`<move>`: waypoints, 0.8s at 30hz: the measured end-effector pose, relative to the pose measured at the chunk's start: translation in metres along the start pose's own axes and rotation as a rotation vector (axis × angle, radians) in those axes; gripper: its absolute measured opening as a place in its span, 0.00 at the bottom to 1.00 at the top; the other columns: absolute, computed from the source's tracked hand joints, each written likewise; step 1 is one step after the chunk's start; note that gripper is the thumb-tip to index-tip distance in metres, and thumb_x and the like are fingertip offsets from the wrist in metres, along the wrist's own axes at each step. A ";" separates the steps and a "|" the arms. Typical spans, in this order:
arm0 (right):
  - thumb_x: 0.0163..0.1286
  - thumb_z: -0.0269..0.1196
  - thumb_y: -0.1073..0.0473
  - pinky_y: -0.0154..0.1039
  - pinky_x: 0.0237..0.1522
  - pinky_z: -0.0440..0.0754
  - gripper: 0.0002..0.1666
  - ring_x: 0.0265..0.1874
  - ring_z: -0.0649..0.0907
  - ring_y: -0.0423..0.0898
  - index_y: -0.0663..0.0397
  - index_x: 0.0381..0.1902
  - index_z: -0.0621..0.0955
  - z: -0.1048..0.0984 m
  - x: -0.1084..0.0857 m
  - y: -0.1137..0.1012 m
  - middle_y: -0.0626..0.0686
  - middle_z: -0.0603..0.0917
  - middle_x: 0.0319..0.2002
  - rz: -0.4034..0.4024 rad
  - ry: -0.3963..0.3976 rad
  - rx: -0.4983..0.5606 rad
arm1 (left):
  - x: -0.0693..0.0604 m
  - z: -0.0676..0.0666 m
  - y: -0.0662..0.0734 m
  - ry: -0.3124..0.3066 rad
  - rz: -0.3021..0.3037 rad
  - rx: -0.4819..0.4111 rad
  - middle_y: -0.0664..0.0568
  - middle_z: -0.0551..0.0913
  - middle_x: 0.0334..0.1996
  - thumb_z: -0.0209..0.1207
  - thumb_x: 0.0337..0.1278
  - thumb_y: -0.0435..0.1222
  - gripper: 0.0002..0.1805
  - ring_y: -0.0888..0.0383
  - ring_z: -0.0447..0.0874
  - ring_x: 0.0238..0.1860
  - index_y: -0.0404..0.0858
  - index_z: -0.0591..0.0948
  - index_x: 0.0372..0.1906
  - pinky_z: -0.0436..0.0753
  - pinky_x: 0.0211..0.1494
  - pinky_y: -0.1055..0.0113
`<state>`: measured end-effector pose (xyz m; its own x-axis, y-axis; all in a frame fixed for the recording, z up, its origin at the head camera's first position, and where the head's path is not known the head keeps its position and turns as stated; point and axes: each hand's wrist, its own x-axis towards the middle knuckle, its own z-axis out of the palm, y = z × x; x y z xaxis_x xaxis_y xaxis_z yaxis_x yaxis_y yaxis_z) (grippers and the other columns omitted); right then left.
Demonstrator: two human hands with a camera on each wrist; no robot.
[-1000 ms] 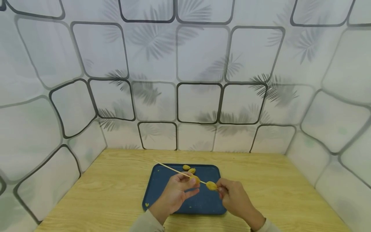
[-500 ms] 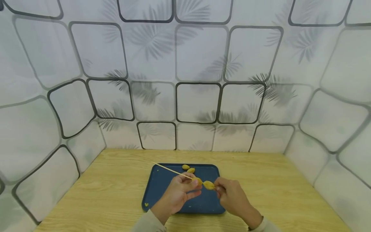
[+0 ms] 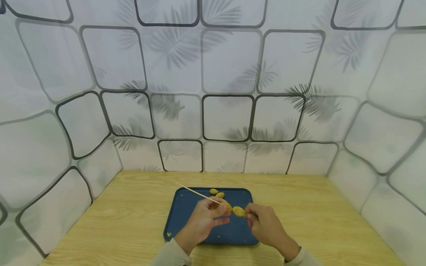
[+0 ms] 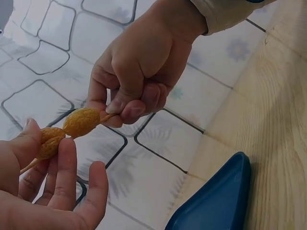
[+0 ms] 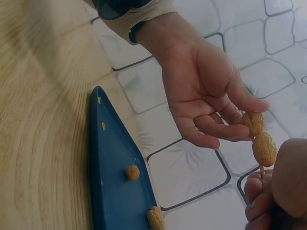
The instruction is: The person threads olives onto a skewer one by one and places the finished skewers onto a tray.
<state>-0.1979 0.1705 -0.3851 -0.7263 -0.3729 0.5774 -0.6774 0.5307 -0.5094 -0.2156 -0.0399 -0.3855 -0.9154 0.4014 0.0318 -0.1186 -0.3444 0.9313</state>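
Observation:
My left hand (image 3: 200, 221) pinches a yellow-brown, wrinkled oval piece (image 4: 51, 143) between thumb and fingers; its other fingers stay loosely extended. That piece is threaded on a thin wooden skewer (image 3: 196, 193), whose long free end points up and left past the hand. A second such piece (image 3: 239, 211) sits on the skewer to the right, end to end with the first or nearly so. My right hand (image 3: 267, 224) pinches the short skewer end just beyond the second piece, fingers curled. Both hands are above the blue tray (image 3: 181, 214).
Two more oval pieces, one at the back (image 3: 213, 191) and one beside it (image 3: 220, 195), lie near the tray's far edge. Small crumbs dot the tray. A light wood table (image 3: 133, 210) spreads around it, with patterned cloth walls (image 3: 226, 118) behind and at both sides.
A stretch of bare skewer showed between the two pieces a second ago; now they nearly meet. My right hand has shifted slightly left, and the left-hand piece slightly right.

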 end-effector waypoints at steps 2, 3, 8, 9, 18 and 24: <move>0.56 0.56 0.83 0.28 0.12 0.70 0.21 0.14 0.69 0.29 0.49 0.22 0.74 -0.001 0.001 0.001 0.36 0.72 0.16 -0.013 -0.007 0.006 | 0.002 -0.002 0.000 -0.006 -0.005 0.010 0.51 0.81 0.39 0.62 0.62 0.35 0.03 0.55 0.83 0.41 0.42 0.82 0.40 0.82 0.53 0.50; 0.57 0.57 0.83 0.28 0.12 0.70 0.21 0.14 0.69 0.29 0.50 0.22 0.74 -0.001 0.001 0.002 0.36 0.72 0.16 -0.015 -0.013 0.009 | 0.003 -0.004 0.000 -0.011 -0.008 0.013 0.51 0.81 0.41 0.63 0.62 0.36 0.05 0.55 0.83 0.41 0.41 0.82 0.41 0.82 0.52 0.50; 0.61 0.58 0.80 0.29 0.15 0.73 0.18 0.15 0.71 0.30 0.51 0.24 0.76 -0.004 0.003 0.006 0.37 0.74 0.17 0.015 -0.059 0.013 | 0.007 -0.010 -0.001 -0.026 -0.018 0.042 0.49 0.80 0.48 0.64 0.61 0.38 0.17 0.54 0.83 0.43 0.33 0.80 0.51 0.81 0.54 0.48; 0.61 0.58 0.79 0.29 0.15 0.74 0.18 0.15 0.72 0.30 0.51 0.24 0.76 -0.004 0.003 0.006 0.38 0.74 0.17 0.025 -0.069 0.014 | 0.008 -0.011 -0.001 -0.027 -0.019 0.054 0.48 0.81 0.48 0.63 0.62 0.39 0.19 0.54 0.83 0.43 0.31 0.79 0.53 0.80 0.54 0.48; 0.64 0.57 0.78 0.31 0.18 0.76 0.16 0.16 0.74 0.32 0.51 0.25 0.77 -0.008 0.001 0.012 0.39 0.76 0.18 0.091 -0.105 0.025 | 0.015 -0.030 -0.008 -0.017 -0.080 0.173 0.43 0.82 0.47 0.57 0.68 0.45 0.24 0.46 0.82 0.49 0.29 0.76 0.56 0.82 0.52 0.51; 0.68 0.56 0.75 0.32 0.20 0.76 0.15 0.17 0.74 0.33 0.52 0.26 0.78 -0.014 -0.002 0.021 0.44 0.78 0.19 0.170 -0.124 0.020 | 0.024 -0.051 -0.010 -0.004 -0.087 0.190 0.42 0.82 0.47 0.57 0.69 0.41 0.22 0.44 0.81 0.50 0.27 0.75 0.56 0.82 0.52 0.50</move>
<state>-0.2093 0.1930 -0.3882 -0.8383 -0.3709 0.3997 -0.5452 0.5792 -0.6060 -0.2564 -0.0700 -0.4126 -0.9034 0.4258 -0.0509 -0.1222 -0.1419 0.9823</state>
